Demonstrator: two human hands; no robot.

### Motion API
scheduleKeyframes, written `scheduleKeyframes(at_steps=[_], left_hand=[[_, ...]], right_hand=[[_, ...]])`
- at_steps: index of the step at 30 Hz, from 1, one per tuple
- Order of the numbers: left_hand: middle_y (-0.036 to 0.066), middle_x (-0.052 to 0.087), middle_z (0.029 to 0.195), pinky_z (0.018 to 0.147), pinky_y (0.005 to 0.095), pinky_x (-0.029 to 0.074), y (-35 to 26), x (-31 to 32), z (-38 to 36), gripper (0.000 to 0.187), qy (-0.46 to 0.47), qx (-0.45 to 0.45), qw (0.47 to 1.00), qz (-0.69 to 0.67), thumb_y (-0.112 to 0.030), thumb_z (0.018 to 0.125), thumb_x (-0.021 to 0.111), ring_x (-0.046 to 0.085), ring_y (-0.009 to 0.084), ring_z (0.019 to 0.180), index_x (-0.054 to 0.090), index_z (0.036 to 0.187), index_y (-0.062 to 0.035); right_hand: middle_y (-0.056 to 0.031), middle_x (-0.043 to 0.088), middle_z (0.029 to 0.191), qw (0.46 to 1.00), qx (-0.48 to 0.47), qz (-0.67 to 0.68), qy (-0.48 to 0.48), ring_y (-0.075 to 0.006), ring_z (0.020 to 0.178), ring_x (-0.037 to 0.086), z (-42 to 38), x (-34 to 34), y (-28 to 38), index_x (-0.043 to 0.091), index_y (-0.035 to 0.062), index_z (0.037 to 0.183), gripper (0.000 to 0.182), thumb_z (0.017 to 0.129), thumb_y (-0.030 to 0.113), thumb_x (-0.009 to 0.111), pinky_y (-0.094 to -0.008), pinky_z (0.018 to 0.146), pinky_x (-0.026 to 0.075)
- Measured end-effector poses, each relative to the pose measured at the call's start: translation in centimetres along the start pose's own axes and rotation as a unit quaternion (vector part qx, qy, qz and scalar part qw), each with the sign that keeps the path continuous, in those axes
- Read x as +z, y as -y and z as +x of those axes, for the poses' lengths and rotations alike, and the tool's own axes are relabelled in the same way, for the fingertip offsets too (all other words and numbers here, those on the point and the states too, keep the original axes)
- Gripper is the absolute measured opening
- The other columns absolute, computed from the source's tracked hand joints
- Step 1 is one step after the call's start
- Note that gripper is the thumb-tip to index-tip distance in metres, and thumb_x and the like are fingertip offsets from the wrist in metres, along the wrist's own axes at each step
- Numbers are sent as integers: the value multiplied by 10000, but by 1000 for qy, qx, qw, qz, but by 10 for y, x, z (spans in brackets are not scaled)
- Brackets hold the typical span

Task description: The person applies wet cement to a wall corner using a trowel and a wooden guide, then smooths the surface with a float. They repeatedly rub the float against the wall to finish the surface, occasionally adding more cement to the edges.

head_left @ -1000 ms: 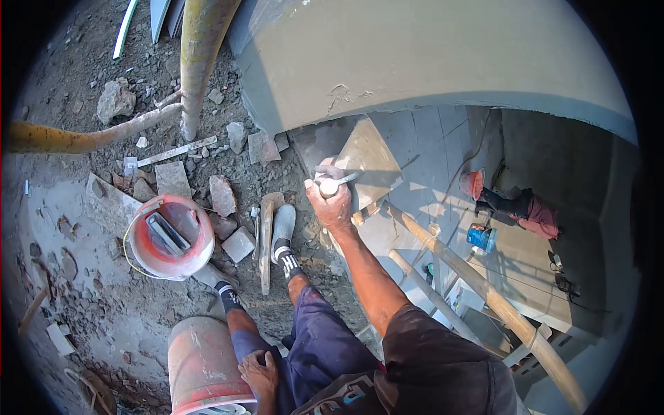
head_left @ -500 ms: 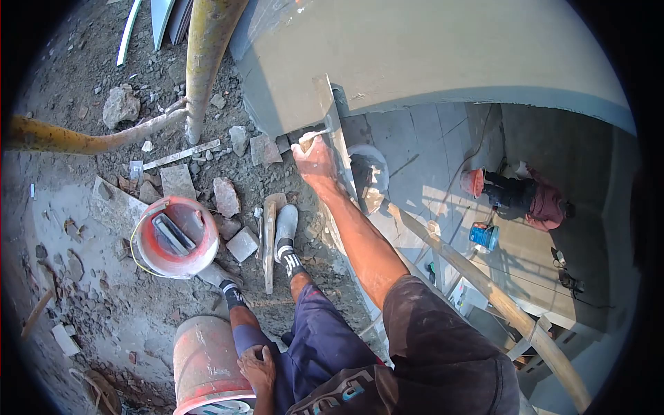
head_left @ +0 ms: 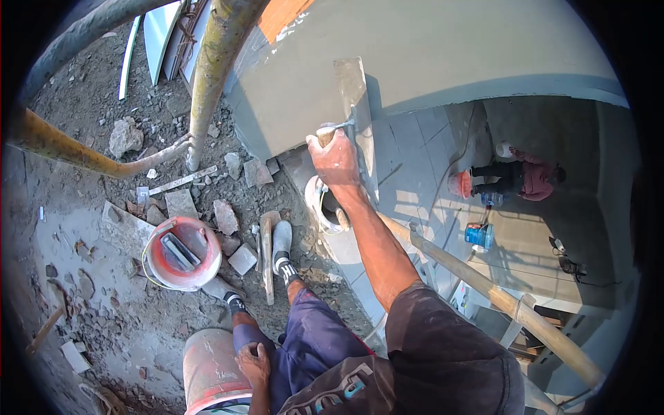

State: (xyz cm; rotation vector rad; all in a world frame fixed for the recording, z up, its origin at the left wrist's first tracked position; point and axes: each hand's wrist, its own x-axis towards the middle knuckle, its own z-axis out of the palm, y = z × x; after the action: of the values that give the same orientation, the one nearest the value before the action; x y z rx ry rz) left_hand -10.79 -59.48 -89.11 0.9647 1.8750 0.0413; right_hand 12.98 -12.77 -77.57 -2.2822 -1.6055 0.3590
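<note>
My right hand (head_left: pixel 335 158) is closed around the handle of a long plastering trowel (head_left: pixel 351 83). The blade's upper part lies against the smooth grey plastered wall (head_left: pixel 443 52), and its lower end reaches past the wall's edge. My left hand (head_left: pixel 254 362) rests on my thigh with its fingers loosely bent and nothing seen in it. Beside that leg stands a large red-stained bucket (head_left: pixel 211 363). Another bucket (head_left: pixel 205 277), pinkish inside, holds a rectangular dark-and-light tool (head_left: pixel 180 252). A white bucket (head_left: pixel 312 197) shows partly behind my right forearm.
Yellow-stained poles (head_left: pixel 207 90) stand at the upper left. Broken stones (head_left: pixel 126 137) and boards litter the dirt. A wooden pole (head_left: pixel 477 273) runs diagonally on the right. Beyond it, a person in a red top (head_left: pixel 536 178) is by a blue container (head_left: pixel 478 236).
My right hand has moved right, and the trowel blade has turned so that its broad face shows. The view has shifted, uncovering the white bucket. My left hand stays on my thigh.
</note>
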Motion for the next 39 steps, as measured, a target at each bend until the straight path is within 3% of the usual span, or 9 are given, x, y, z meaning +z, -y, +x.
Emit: scheduleKeyframes(at_steps=[6,10,17,20,24,26,29,32,39], left_hand=[[180,663,999,996,504,391,5,-3,5,300,-12,20,1000,-11,-345,907,653,613,375,981,675,963,-51],[187,660,999,1000,500,390,6,-8,7,312,0,20,1000,-17,-350,910,644,609,377,1000,672,977,-46],[205,665,999,985,517,400,4,-13,11,339,9,24,1000,6,-369,913,634,620,399,997,663,989,-39],[214,675,995,981,513,417,3,-17,15,364,37,14,999,-5,-384,901,647,630,408,989,674,990,-32],[205,678,1050,1005,505,412,1,-18,20,389,83,-4,996,-25,-385,888,667,621,407,1041,678,1049,-31],[197,666,1118,1021,501,402,4,-20,16,419,96,16,995,2,-385,882,676,602,399,1096,663,1110,-34],[198,612,1254,1059,494,379,2,-17,10,506,104,43,992,58,-393,874,688,547,388,1201,610,1229,-41],[229,503,1407,1112,488,345,-12,-12,11,647,120,19,990,74,-422,857,703,460,403,1311,526,1359,-55],[273,253,1576,1169,499,308,-42,18,9,855,163,-63,974,143,-474,816,736,313,465,1420,367,1518,-154]], right_hand=[[-316,682,905,998,-44,-7,-51,-463,906,682,5,-74,34,612,-108,1031,464,865,319,690,-479,793,544],[-310,689,921,998,-2,-23,-54,-448,903,689,0,-141,77,612,-120,1066,504,856,330,698,-466,797,544],[-186,693,868,984,23,22,-174,-337,821,689,-29,-224,102,624,-22,1117,421,861,296,725,-409,791,538],[-150,685,867,987,46,60,-142,-290,801,676,-65,-231,91,623,8,1128,395,858,269,746,-398,774,535],[-154,684,828,999,-2,-7,-45,-304,797,677,-103,-195,1,627,0,1044,356,850,270,755,-404,768,529],[-158,675,802,999,11,-33,15,-263,718,675,-115,-161,-75,623,-3,1004,339,847,266,758,-387,661,535],[-48,586,696,940,294,77,158,-141,537,572,-120,-129,-133,591,44,929,277,867,257,757,-317,491,483],[-16,537,645,856,428,220,190,-114,476,515,-123,-76,-234,557,76,863,265,880,263,744,-297,402,429],[-3,538,615,835,483,95,246,-121,465,508,-99,0,-333,537,88,913,258,880,240,744,-317,404,432]])
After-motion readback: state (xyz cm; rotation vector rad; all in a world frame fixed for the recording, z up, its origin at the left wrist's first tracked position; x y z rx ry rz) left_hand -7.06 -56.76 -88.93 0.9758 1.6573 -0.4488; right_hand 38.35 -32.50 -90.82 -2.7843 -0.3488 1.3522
